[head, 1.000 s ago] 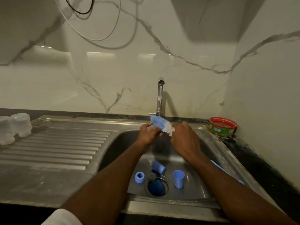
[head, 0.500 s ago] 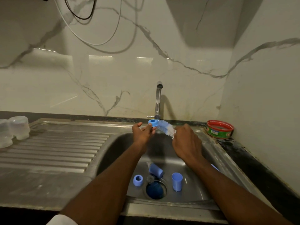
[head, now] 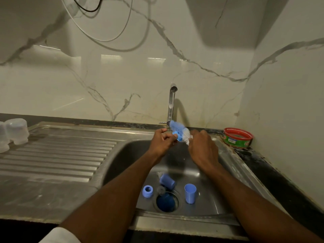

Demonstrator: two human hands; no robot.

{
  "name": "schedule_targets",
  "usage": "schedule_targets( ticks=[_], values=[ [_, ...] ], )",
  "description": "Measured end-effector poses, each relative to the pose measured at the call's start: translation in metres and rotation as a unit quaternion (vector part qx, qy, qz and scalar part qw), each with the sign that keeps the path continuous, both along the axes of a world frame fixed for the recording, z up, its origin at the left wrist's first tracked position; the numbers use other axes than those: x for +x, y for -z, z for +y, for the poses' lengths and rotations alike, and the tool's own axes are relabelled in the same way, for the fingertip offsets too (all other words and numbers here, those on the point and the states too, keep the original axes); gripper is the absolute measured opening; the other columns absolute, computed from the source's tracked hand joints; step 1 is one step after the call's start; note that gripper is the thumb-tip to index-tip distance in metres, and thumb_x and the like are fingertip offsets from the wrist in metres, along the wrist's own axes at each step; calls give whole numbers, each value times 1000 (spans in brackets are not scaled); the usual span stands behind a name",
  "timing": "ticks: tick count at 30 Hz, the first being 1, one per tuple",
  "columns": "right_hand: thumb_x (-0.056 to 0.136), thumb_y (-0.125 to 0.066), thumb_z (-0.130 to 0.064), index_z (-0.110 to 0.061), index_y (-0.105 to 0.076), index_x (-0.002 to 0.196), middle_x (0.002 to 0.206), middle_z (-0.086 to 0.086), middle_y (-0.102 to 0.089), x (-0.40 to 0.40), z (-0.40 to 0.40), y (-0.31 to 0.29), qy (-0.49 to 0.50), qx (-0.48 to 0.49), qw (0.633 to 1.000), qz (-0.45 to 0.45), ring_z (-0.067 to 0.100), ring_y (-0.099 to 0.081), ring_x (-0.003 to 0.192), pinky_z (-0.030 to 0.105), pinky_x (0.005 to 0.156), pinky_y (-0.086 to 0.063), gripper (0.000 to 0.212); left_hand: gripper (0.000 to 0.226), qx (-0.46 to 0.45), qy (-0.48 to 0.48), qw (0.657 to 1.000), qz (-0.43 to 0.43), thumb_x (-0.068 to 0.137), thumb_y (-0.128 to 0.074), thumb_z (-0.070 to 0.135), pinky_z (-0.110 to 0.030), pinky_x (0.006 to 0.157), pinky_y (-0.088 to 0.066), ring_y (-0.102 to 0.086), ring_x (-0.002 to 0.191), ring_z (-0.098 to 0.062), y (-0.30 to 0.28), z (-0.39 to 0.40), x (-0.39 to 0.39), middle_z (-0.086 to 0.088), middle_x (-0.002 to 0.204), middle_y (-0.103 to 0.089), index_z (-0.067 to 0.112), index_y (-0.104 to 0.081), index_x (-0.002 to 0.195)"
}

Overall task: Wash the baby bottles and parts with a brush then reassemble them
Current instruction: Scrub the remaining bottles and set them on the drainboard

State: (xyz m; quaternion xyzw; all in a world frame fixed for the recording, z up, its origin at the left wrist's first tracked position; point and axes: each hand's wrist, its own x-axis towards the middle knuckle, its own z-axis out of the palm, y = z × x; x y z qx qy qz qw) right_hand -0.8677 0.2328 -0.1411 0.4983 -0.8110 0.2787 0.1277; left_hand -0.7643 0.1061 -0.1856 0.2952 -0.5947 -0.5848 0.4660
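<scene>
Head view: a small blue ring (head: 175, 136) is held over the basin, below the tap (head: 171, 104) spout. The left hand (head: 162, 142) pinches the ring between curled fingers and thumb. A brush (head: 180, 132), with blue and white bristles, runs through or against the ring; which of the two cannot be told. The right hand (head: 201, 151) is clenched around the brush's near end, its handle hidden under the hand. Both hands are raised above the sink (head: 122, 155), close together, at the far rim.

On the sink floor lie further parts: a blue collar (head: 147, 191) left of the drain, a blue cap (head: 167, 181) on its side just behind the drain, and a blue cup (head: 190, 193) upright to the right. A dark blue item (head: 166, 202) sits in the drain opening.

On the drainboard (head: 61, 155) at far left stand two clear bottles (head: 13, 133), side by side. A red-rimmed tub (head: 238, 137) stands on the counter right of the sink, near the corner wall.
</scene>
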Motion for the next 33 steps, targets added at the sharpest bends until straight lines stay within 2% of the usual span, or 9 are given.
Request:
schedule_targets(
  ticks=[6, 10, 13, 17, 20, 23, 27, 30, 33],
  values=[
    [96, -63, -25, -17, -61, 125, 119, 8, -60, 5, 6, 4, -58, 18, 998, 4, 24, -61, 99, 29, 71, -41, 30, 56, 19, -105, 994, -31, 94, -71, 20, -44, 92, -60, -68, 107, -26, 12, -12, -2, -15, 123, -63, 20, -37, 139],
    [98, -63, -22, -17, -59, 127, 119, 7, -58, 11, 1, 3, -72, 19, 997, 6, 21, -58, 93, 27, 71, -38, 30, 55, -21, -35, 998, -56, 94, -71, 14, -26, 76, -61, -70, 104, -22, 16, -7, -1, -15, 122, -64, 10, -40, 139],
    [97, -64, -24, -19, -58, 127, 118, 7, -57, 8, 0, -1, -42, 8, 999, 11, 22, -58, 92, 30, 70, -40, 31, 57, -23, 11, 999, -45, 93, -72, 12, -21, 72, -59, -70, 103, -20, 11, 0, 0, -11, 118, -65, 15, -35, 136],
    [94, -68, -29, -20, -61, 124, 115, 7, -61, 1, 3, 0, -38, 17, 999, -8, 23, -62, 94, 35, 74, -52, 32, 59, 3, -87, 996, -22, 94, -70, 11, -35, 86, -60, -71, 98, -21, 6, -7, 3, -9, 107, -67, 18, -32, 139],
    [94, -69, -28, -21, -66, 115, 106, 4, -68, -1, 3, 8, -84, 31, 996, -19, 17, -57, 80, 29, 66, -45, 23, 62, 19, -143, 989, -28, 93, -70, 9, -37, 87, -60, -69, 99, -23, 13, -13, 11, -12, 113, -63, 17, -32, 141],
    [93, -69, -25, -20, -62, 121, 112, 4, -62, 0, 0, 8, -75, 31, 997, 4, 16, -54, 83, 28, 67, -42, 28, 63, -18, -62, 996, -69, 93, -71, 12, -31, 80, -60, -71, 98, -22, 14, -5, 13, -16, 118, -64, 18, -30, 140],
    [92, -71, -27, -21, -60, 128, 117, 5, -61, 1, -6, 4, -32, 18, 999, -5, 19, -61, 94, 28, 71, -44, 38, 62, -29, 27, 999, -36, 92, -73, 14, -23, 74, -59, -72, 100, -20, 12, 6, 5, -13, 117, -66, 20, -31, 137],
    [92, -71, -31, -22, -61, 126, 114, 3, -63, -7, -4, 3, -14, 29, 999, -25, 17, -60, 90, 29, 70, -47, 36, 61, -23, -35, 999, -23, 93, -71, 14, -25, 74, -59, -71, 100, -20, 11, 1, 0, -13, 117, -66, 24, -31, 138],
    [95, -68, -30, -21, -63, 120, 109, 2, -64, -6, 1, 5, -38, 48, 998, -33, 14, -53, 80, 27, 67, -41, 28, 59, 20, -121, 992, -6, 95, -69, 11, -36, 84, -61, -70, 99, -22, 12, -8, 4, -13, 117, -65, 22, -35, 141]
  ],
)
